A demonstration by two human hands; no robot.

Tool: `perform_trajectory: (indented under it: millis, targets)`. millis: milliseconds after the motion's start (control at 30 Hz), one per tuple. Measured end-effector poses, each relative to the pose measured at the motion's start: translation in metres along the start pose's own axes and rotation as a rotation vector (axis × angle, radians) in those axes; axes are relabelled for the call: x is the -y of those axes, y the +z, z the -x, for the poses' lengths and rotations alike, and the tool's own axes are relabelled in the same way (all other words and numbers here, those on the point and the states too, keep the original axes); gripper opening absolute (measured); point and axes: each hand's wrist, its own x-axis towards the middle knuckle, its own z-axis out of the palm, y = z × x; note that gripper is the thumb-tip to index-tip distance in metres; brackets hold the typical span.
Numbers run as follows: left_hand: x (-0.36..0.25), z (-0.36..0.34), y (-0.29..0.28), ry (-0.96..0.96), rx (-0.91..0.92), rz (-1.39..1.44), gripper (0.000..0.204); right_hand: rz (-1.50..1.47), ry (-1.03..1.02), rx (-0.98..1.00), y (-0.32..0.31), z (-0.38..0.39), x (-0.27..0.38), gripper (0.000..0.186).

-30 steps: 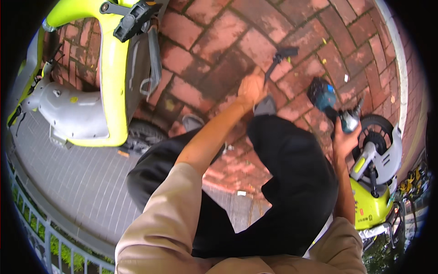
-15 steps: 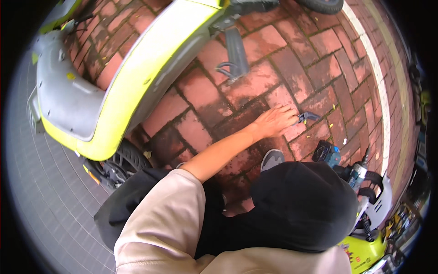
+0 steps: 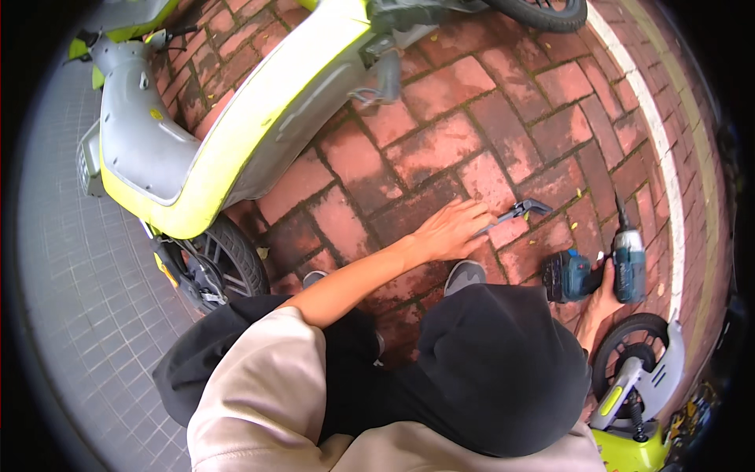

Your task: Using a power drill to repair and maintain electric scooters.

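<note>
My left hand (image 3: 456,230) reaches over the brick paving with its fingers closed on the near end of a dark grey bent bar (image 3: 528,208). The bar's hooked far end points away to the right, low over the bricks; whether it touches them I cannot tell. At the right, beside my knee, my right hand (image 3: 604,297) grips a blue-and-black cordless drill (image 3: 627,263) by its handle. The drill's long bit points away from me, and its battery is on the left. My right fingers are partly hidden behind the drill.
A yellow-and-grey electric scooter (image 3: 271,118) stands at the left, its wheel (image 3: 228,263) near my left leg. Another scooter's wheel (image 3: 633,346) is at the lower right. A white line (image 3: 657,134) crosses the red paving (image 3: 440,149). Grey tiles (image 3: 67,275) lie far left.
My right hand has come into view with the drill, which is now held upright beside my knee. My left hand has drawn back slightly, showing more of the bar. The view has shifted.
</note>
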Motion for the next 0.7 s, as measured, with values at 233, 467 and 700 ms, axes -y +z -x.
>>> perform_trajectory:
  millis: [233,467,700]
  targets:
    - [-0.061,-0.01,-0.033,-0.188,-0.028,0.006,0.1,-0.365,0.327,0.244,0.106,0.008,0.07,0.022]
    - [-0.055,0.015,-0.051,-0.59,-0.082,-0.172,0.136,-0.68,0.597,0.357,0.239,0.029,0.041,0.019]
    - [-0.02,0.054,-0.06,-0.846,-0.067,-0.409,0.123,-0.806,0.787,0.388,0.312,0.082,0.003,0.014]
